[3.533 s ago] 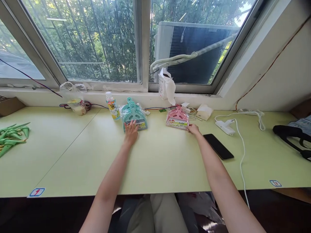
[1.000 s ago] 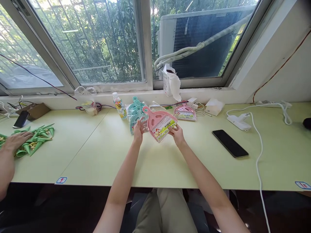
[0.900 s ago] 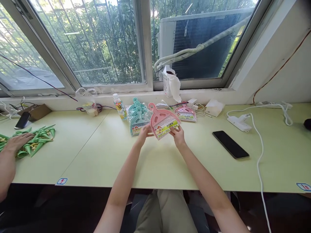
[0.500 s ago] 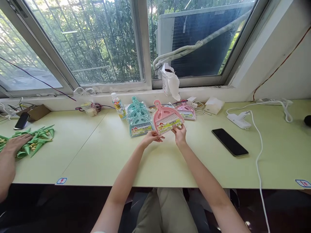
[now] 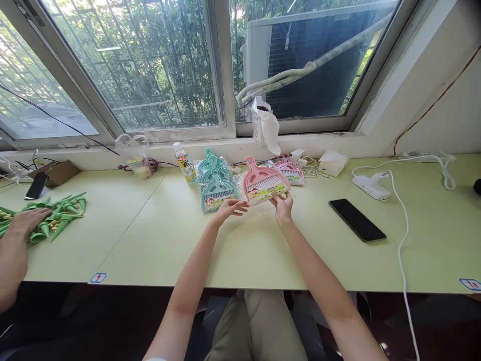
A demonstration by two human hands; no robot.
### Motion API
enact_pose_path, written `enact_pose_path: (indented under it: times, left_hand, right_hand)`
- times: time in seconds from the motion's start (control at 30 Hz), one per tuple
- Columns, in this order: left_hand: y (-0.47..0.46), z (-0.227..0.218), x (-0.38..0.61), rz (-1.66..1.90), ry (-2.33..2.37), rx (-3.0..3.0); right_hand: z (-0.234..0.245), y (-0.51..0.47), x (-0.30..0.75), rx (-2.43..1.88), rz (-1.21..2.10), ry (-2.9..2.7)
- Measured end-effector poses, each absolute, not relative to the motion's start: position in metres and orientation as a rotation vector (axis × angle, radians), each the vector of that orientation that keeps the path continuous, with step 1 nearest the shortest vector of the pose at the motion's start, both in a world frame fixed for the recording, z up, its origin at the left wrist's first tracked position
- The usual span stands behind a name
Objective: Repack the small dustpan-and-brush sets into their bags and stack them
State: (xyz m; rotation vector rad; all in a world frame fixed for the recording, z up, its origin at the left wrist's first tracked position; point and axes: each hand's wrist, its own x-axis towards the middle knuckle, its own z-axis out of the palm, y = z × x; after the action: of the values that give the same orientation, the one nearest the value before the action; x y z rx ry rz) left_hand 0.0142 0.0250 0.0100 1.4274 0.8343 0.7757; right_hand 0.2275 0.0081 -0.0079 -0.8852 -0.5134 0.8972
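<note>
My right hand (image 5: pixel 282 204) is closed on the lower right corner of a pink dustpan-and-brush set (image 5: pixel 265 181) in clear wrapping, with a yellow label across its front. The set is tilted up, its handle pointing to the window. Beside its lower left corner, my left hand (image 5: pixel 230 210) has its fingers stretched out and holds nothing; whether a fingertip touches the wrapping I cannot tell. Several wrapped green dustpan sets (image 5: pixel 217 188) overlap on the table just left of the pink one. Another pink dustpan set (image 5: pixel 291 171) lies behind it to the right.
A drink bottle (image 5: pixel 185 163) stands left of the green sets. On the right lie a black phone (image 5: pixel 356 220) and a white power strip (image 5: pixel 372 186) with its cable. Another person's hand (image 5: pixel 28 223) rests on green cone-shaped pieces (image 5: pixel 63 213) at the far left.
The pink dustpan set has shifted slightly right with my right hand. My left hand has drawn back from its lower left corner, its fingers loosened.
</note>
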Motion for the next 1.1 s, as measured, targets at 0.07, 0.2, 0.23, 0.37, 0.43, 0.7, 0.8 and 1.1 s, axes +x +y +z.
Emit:
enact_pose_path:
  times: [0.07,0.2,0.23,0.37,0.43,0.7,0.8,1.1]
  left_hand:
    - [0.026,0.007,0.019,0.815,0.852,1.391]
    - [0.030,-0.001,0.027,0.994,0.944,1.370]
    - [0.031,-0.002,0.028,1.032,0.952,1.366]
    - [0.034,-0.005,0.027,1.184,0.977,1.365]
    - [0.036,-0.005,0.023,1.284,1.011,1.325]
    - [0.049,0.000,0.004,1.332,1.044,0.967]
    - [0.051,0.001,-0.001,1.476,1.056,0.952]
    - [0.061,0.031,-0.089,2.003,1.137,0.612]
  right_hand:
    - [-0.009,0.008,0.225,-0.887,0.914,-0.530]
    - [-0.008,0.006,0.222,-0.888,0.943,-0.595]
    - [-0.008,0.006,0.222,-0.893,0.953,-0.609]
    - [-0.004,0.005,0.226,-0.914,0.997,-0.662]
    - [-0.001,0.005,0.228,-0.927,1.024,-0.691]
    - [0.004,0.002,0.221,-0.944,1.178,-0.816]
    - [0.006,0.001,0.219,-0.943,1.264,-0.871]
    - [0.011,0.000,0.232,-0.902,1.380,-0.992]
